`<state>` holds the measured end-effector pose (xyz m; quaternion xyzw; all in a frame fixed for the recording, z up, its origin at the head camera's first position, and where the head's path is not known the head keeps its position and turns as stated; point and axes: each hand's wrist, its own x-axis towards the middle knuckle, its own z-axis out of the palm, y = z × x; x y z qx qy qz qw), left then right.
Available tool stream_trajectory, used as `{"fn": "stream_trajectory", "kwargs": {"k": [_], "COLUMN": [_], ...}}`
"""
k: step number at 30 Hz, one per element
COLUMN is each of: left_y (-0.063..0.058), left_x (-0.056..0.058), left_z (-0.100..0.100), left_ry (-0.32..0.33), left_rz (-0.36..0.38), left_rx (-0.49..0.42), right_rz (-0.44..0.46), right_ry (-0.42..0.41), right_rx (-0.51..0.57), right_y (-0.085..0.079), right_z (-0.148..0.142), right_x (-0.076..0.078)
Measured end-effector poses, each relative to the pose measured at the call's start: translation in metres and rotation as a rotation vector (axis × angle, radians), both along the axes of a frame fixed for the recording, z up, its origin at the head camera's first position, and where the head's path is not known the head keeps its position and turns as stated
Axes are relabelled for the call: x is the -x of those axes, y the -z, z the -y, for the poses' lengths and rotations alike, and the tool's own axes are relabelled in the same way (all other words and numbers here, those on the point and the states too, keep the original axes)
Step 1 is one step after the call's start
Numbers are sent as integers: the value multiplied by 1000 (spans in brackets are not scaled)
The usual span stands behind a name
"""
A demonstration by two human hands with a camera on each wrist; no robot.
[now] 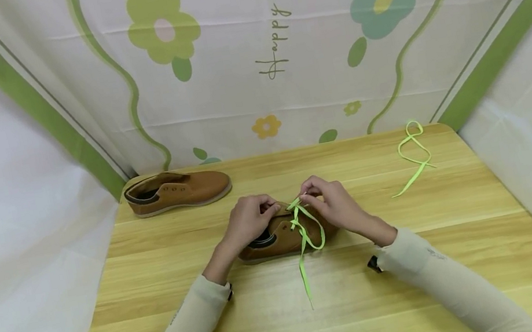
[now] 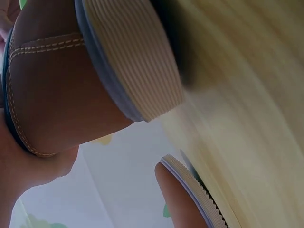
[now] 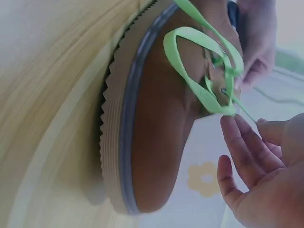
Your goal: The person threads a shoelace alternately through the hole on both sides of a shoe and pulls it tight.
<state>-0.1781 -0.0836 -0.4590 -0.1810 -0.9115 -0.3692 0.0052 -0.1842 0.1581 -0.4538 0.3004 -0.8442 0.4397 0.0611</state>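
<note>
A brown shoe [image 1: 286,240] sits on the table in the head view, toe to the right, a neon-green shoelace [image 1: 303,230] threaded through some eyelets. My left hand [image 1: 249,218] pinches the far side of the shoe's opening, near the eyelet flap. Between thumb and fingers, my right hand [image 1: 334,205] holds a thin end of the lace above the shoe. In the right wrist view that stretch runs taut from the eyelets to the right hand [image 3: 261,166], while a loop [image 3: 183,61] hangs over the side. The lace's other end trails onto the table.
A second brown shoe [image 1: 196,188], without a lace, stands at the table's back left. Another neon-green lace [image 1: 414,153] lies loosely curved at the back right. Behind the wooden table [image 1: 399,296] hangs a flower-print curtain [image 1: 232,89].
</note>
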Motion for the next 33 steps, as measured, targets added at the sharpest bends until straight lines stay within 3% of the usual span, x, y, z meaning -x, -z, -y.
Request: {"fn": "stream_trajectory", "kwargs": {"k": [7,21,33], "left_y": [2,4,3], "left_x": [-3,-5,-6], "left_z": [-1,0,2], "left_ry": [-4,-10,15], "left_rz": [-47,-70,-119], "left_rx": [5,7,26], "right_rz": [71,216,219], "right_ry": [115,194,285], "right_rx": [150,708,818], "right_y": [-4,-21,-38], "right_z": [-22,-62,-81], "right_x": [0,9,14]}}
